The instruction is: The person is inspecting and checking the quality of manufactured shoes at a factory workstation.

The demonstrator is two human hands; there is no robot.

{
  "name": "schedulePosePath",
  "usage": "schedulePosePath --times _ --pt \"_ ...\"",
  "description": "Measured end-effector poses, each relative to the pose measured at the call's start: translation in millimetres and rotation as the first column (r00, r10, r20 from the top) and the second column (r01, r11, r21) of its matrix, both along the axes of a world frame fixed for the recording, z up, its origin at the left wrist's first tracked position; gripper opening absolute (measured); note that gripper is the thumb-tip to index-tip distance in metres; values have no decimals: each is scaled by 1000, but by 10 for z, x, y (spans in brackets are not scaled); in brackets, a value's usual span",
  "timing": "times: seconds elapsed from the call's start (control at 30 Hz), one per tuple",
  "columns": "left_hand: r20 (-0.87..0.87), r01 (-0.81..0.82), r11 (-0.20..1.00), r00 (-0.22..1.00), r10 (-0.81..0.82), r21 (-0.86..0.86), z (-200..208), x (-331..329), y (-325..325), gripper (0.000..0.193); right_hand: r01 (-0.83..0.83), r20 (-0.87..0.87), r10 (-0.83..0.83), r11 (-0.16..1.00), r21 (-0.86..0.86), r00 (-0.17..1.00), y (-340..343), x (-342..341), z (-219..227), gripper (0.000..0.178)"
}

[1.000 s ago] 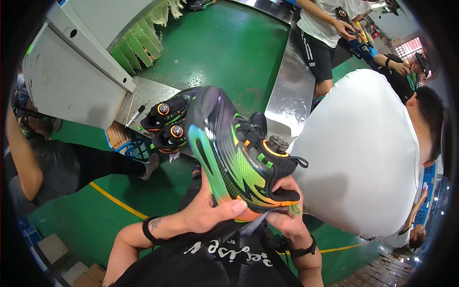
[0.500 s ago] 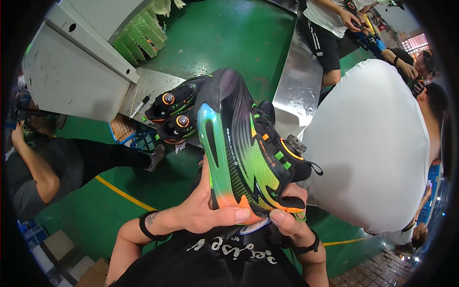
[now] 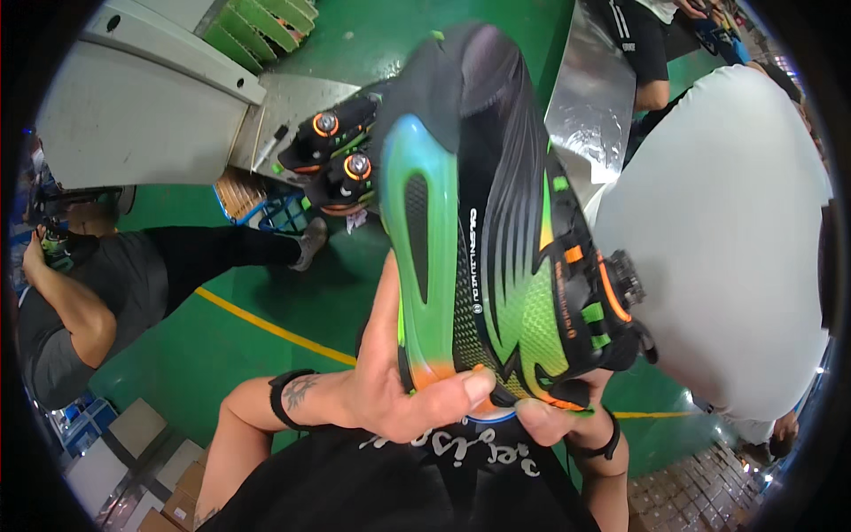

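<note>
A black sneaker (image 3: pixel 501 230) with green, blue and orange parts is held up close, toe pointing away and its side facing me. My left hand (image 3: pixel 412 395) wraps the sole near the heel, thumb pressed along the orange edge. My right hand (image 3: pixel 563 412) grips the heel end, its thumb on the lower edge and its other fingers mostly hidden behind the shoe. A dial fastener (image 3: pixel 623 277) sits on the shoe's right side. Beyond it, two similar sneakers (image 3: pixel 341 173) rest on a metal table (image 3: pixel 297 97).
A grey machine panel (image 3: pixel 142 124) with green strips (image 3: pixel 257 31) stands at far left. A metal bench (image 3: pixel 585 115) runs at the far right. A person in white (image 3: pixel 718 248) is close on my right; another in dark clothes (image 3: pixel 115 293) is at left. Boxes (image 3: pixel 133 434) stand lower left.
The sneaker has come closer and turned more upright, with both my hands still gripping its heel end. The surroundings have shifted slightly in view.
</note>
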State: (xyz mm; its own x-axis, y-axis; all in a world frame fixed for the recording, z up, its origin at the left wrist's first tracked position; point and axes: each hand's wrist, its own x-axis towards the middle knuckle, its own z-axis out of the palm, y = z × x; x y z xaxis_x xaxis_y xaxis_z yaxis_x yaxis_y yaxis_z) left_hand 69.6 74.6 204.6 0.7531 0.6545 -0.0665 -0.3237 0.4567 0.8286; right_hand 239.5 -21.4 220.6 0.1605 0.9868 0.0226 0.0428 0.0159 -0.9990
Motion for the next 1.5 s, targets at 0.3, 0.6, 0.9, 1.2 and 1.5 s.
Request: schedulePosePath --times 0.3,0.6,0.9,1.2,1.5 --pt "-244 130 991 963 -116 42 -408 6 246 76 50 264 -90 987 152 960 69 102 -254 30" --pt "-105 -89 995 990 94 46 -533 -12 559 67 14 382 -12 1000 -2 924 -55 -82 -570 48" --pt "23 106 971 994 -103 -213 -466 1 1116 67 88 256 -74 995 -45 964 -60 -295 -586 52" --pt "-162 58 948 980 -113 -313 -453 154 1172 56 107 320 -69 989 -102 945 131 -376 -441 47" --pt "-600 291 956 757 -260 -47 -1144 -27 1012 55 445 503 -296 872 -204 812 497 -292 -1099 26"
